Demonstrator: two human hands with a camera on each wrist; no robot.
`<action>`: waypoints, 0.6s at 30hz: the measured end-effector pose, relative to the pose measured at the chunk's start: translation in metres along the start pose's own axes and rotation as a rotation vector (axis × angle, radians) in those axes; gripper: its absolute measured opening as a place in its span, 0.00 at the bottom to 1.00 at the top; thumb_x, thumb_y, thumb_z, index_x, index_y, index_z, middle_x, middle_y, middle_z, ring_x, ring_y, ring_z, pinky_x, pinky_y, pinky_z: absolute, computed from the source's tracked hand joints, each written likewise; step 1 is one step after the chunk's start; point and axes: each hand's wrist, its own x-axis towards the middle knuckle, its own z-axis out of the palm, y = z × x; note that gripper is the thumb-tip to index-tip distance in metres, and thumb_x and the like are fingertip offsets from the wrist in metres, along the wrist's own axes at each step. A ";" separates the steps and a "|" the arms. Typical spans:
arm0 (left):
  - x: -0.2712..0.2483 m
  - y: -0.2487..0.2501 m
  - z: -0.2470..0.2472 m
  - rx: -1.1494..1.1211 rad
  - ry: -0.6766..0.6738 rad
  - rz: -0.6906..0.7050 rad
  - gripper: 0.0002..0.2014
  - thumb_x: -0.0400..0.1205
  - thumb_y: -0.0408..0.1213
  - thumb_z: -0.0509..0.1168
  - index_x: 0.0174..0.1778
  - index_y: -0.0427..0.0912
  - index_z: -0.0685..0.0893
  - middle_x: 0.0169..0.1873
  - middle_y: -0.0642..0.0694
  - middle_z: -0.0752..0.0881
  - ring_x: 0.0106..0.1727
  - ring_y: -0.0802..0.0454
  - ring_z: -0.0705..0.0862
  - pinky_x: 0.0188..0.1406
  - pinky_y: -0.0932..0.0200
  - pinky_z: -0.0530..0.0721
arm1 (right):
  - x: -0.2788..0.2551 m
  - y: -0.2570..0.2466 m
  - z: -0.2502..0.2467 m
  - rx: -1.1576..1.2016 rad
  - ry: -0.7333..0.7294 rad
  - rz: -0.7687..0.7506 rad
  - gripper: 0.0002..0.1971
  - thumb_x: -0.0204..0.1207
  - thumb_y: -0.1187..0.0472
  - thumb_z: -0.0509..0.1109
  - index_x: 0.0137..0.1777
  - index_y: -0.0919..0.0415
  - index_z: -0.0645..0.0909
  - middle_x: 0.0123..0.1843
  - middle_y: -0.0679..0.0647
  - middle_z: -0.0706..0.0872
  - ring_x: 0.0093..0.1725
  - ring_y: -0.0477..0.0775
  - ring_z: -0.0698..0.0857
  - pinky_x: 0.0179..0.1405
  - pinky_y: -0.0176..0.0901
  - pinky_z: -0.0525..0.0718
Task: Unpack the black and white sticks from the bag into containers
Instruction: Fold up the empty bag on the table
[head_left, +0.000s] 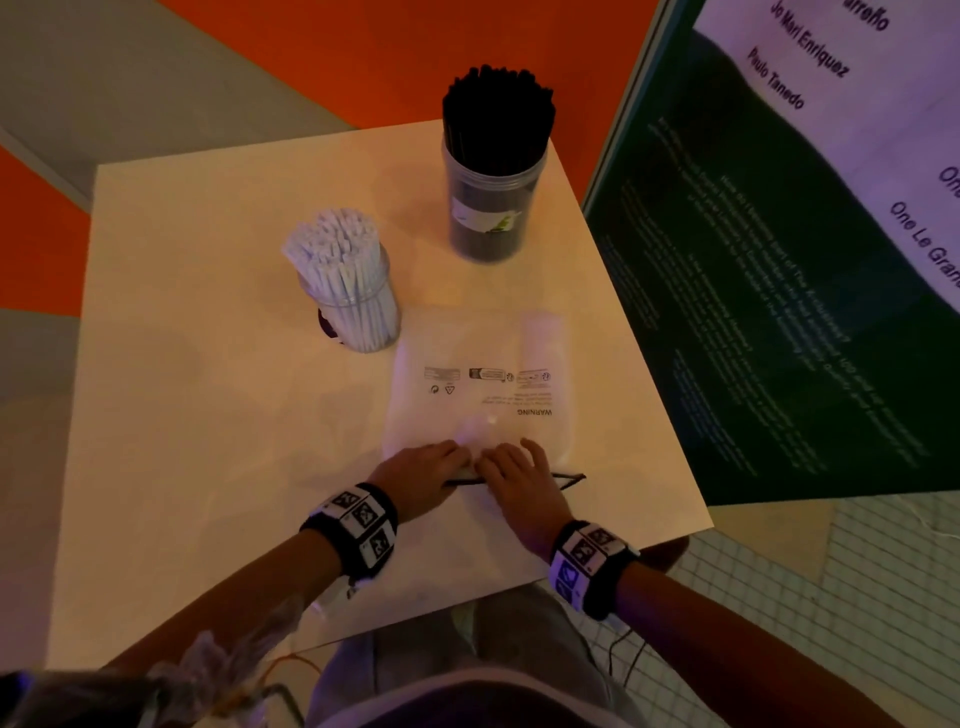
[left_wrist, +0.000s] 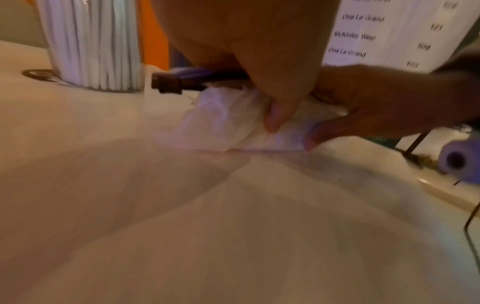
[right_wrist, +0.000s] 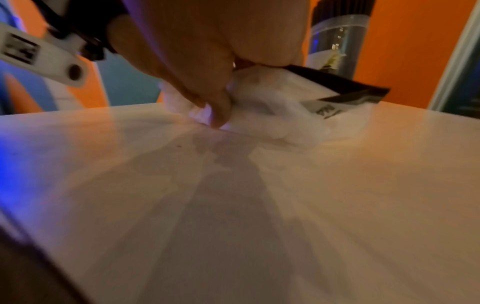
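A clear plastic bag (head_left: 478, 384) with printed warnings lies flat on the pale table (head_left: 208, 415). My left hand (head_left: 441, 462) and right hand (head_left: 514, 467) meet at its near edge. Each pinches the bunched plastic (left_wrist: 221, 123) (right_wrist: 272, 115) between thumb and fingers. A few black sticks (head_left: 569, 477) lie crosswise under both hands, poking out to the right (right_wrist: 337, 82). Farther back, a clear jar of white sticks (head_left: 345, 291) (left_wrist: 96, 47) stands left of the bag. A taller jar of black sticks (head_left: 493, 176) (right_wrist: 337, 30) stands behind it.
A dark poster board (head_left: 779, 260) with printed names stands against the table's right side. The table's near edge (head_left: 519, 587) runs just behind my wrists, with my lap below. Orange and grey flooring shows beyond the far edge.
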 end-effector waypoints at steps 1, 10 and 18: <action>0.000 0.003 0.001 0.037 0.026 0.008 0.12 0.82 0.39 0.61 0.60 0.40 0.79 0.56 0.43 0.83 0.55 0.43 0.84 0.55 0.49 0.82 | 0.003 0.001 0.001 0.044 0.048 0.026 0.17 0.60 0.65 0.79 0.49 0.55 0.81 0.46 0.50 0.87 0.48 0.55 0.88 0.59 0.55 0.83; -0.004 0.009 0.024 0.409 0.194 0.170 0.29 0.68 0.49 0.77 0.61 0.41 0.80 0.55 0.43 0.85 0.50 0.46 0.85 0.52 0.49 0.86 | 0.040 0.026 -0.023 0.631 -0.361 0.312 0.09 0.73 0.65 0.72 0.52 0.62 0.78 0.50 0.60 0.89 0.51 0.60 0.86 0.54 0.47 0.82; 0.007 -0.001 0.014 -0.076 0.114 0.008 0.16 0.84 0.38 0.60 0.68 0.41 0.76 0.64 0.42 0.82 0.62 0.44 0.80 0.66 0.53 0.75 | 0.008 -0.002 -0.011 -0.036 -0.044 0.103 0.24 0.59 0.43 0.80 0.54 0.53 0.84 0.54 0.51 0.87 0.58 0.59 0.85 0.68 0.69 0.76</action>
